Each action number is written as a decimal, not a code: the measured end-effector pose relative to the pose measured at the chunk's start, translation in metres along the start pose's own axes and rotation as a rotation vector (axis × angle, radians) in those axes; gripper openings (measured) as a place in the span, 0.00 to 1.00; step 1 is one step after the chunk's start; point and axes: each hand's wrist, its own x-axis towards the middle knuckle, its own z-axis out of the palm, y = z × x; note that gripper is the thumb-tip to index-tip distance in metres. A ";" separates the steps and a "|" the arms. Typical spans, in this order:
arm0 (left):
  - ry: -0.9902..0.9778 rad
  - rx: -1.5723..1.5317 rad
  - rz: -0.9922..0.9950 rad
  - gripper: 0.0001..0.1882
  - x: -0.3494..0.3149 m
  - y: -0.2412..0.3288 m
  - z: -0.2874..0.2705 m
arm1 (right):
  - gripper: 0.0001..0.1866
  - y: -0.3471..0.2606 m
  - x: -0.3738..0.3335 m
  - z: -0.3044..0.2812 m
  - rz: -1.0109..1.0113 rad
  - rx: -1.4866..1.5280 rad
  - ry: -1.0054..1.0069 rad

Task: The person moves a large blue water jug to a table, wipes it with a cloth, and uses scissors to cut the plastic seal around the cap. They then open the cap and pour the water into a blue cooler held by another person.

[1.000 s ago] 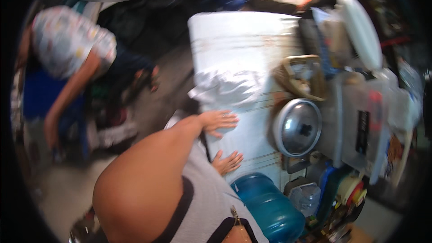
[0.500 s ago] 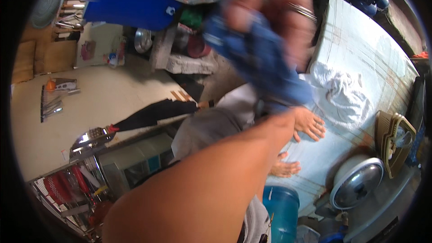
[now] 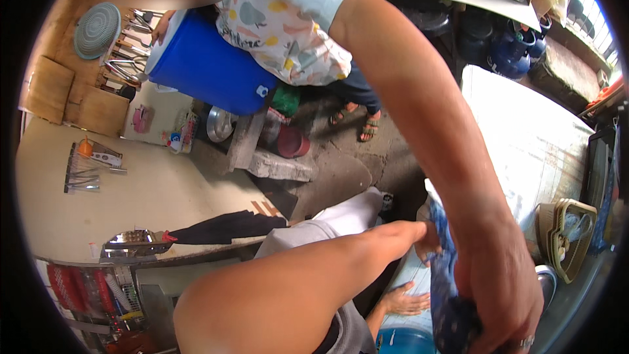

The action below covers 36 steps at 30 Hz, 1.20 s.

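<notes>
My left arm stretches rightward from the lower left, and my left hand (image 3: 428, 240) rests at the pale tabletop (image 3: 524, 137). Its thumb stands apart; a blue patterned cloth (image 3: 443, 282) hides the outer fingers. Nearer the bottom, my right hand (image 3: 407, 299) lies flat on the tabletop with spread fingers, beside a teal container (image 3: 406, 341). A co-worker's arm crosses in front from the top, and the ringed hand (image 3: 501, 288) grips the blue cloth. I cannot tell whether the cloth touches my left hand.
The co-worker in a patterned shirt (image 3: 288, 26) holds a blue tub (image 3: 209, 59). Nested baskets (image 3: 557, 239) and a metal lid (image 3: 548, 282) stand at the right. On the left counter (image 3: 157, 164) lies a strainer (image 3: 134, 242). Gas cylinders (image 3: 511, 52) sit at the back right.
The co-worker's hand has swung the blue cloth down from the top to the lower right. My view has shifted, showing more of the patterned shirt. My hands keep much the same pose.
</notes>
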 end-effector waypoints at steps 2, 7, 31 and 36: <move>0.234 0.106 0.235 0.43 -0.016 0.035 -0.075 | 0.27 0.007 -0.009 0.009 0.075 0.001 -0.040; 0.668 0.201 0.461 0.39 -0.013 0.025 -0.043 | 0.30 0.009 -0.028 0.016 0.130 0.052 -0.131; 0.503 -0.463 -1.835 0.11 -0.377 0.211 0.272 | 0.35 -0.003 -0.041 0.067 0.087 0.092 -0.021; 1.008 -0.499 -2.065 0.09 -0.314 0.270 0.442 | 0.35 -0.013 -0.037 0.076 -0.185 0.291 0.112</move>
